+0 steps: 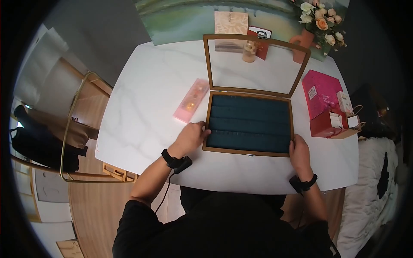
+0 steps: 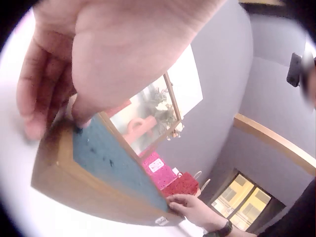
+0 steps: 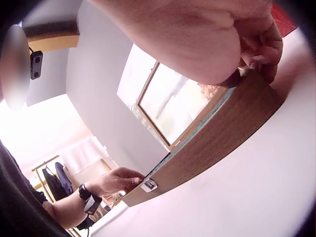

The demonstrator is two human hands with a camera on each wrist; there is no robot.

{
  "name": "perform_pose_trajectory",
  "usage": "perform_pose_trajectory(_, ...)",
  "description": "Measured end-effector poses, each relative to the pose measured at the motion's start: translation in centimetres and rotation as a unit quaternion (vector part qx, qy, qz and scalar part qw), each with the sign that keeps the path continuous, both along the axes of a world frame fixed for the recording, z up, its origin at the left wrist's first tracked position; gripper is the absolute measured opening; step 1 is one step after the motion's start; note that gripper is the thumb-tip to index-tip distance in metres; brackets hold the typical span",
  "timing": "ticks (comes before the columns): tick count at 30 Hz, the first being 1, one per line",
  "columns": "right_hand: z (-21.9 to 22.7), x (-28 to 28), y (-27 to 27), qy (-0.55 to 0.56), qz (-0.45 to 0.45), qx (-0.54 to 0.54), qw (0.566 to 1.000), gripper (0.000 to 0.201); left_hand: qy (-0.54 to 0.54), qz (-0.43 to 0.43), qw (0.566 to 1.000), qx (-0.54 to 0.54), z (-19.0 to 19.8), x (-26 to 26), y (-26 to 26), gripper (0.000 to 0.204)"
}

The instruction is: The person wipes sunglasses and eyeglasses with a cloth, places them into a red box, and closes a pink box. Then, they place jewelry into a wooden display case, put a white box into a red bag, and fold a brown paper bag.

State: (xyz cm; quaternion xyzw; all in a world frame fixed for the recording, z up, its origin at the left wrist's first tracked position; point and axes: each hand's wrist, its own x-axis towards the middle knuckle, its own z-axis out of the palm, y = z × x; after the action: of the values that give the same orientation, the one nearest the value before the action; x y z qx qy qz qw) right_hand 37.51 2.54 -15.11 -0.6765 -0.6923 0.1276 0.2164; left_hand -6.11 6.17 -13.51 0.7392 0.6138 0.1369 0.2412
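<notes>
A wooden jewelry box (image 1: 249, 153) stands on the white table with its glass lid (image 1: 257, 64) raised at the back. Dark teal cloth (image 1: 251, 124) lines it in padded rows, and no jewelry shows on them. My left hand (image 1: 189, 139) grips the left side wall, thumb over the rim and fingers outside. On the opposite side, my right hand (image 1: 300, 155) holds the right wall near the front corner. The small metal clasp (image 3: 148, 185) sits on the front face. Left of the box lies a flat pink case (image 1: 191, 101) with small gold-coloured pieces in it.
At the right stand a magenta box (image 1: 319, 92) and a red box (image 1: 322, 125) with small white cartons. Behind the lid are a patterned card (image 1: 231, 23), a small glass jar (image 1: 249, 52) and a terracotta vase (image 1: 303, 41) with flowers. A clothes rack (image 1: 64, 146) stands left of the table.
</notes>
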Motion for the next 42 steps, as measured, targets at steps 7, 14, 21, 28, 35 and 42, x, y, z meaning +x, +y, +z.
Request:
perform_pose_trajectory(7, 1.8, -0.1, -0.4, -0.033, -0.018, -0.056, 0.998, 0.044, 0.242, 0.065, 0.953, 0.17, 0.1, -5.3, 5.4, 0.062)
perform_pose_trajectory(14, 2.4, -0.1, -2.8, -0.081, -0.006, 0.079, 0.994, 0.049, 0.24, 0.089, 0.964, 0.068, -1.5, -5.0, 8.3, 0.076)
perform_pose_trajectory(21, 4.1, -1.4, -5.0, -0.013, 0.096, 0.083, 0.992, 0.049, 0.191, 0.114, 0.963, 0.155, -2.9, -8.1, 2.2, 0.065)
perform_pose_trajectory(28, 4.7, -4.4, -5.4, 0.003, 0.225, 0.139, 0.964, 0.038, 0.139, 0.096, 0.975, 0.141, 3.4, -7.7, -6.0, 0.06)
perform_pose_trajectory(35, 5.6, -8.1, -6.0, 0.05, 0.365, 0.192, 0.91, 0.058, -0.044, -0.176, 0.98, 0.078, 7.5, -0.1, -10.6, 0.071)
perform_pose_trajectory(42, 3.0, -8.4, -8.4, -0.023, 0.432, 0.115, 0.894, 0.07, -0.002, -0.331, 0.941, 0.071, 3.8, 5.5, -10.9, 0.07)
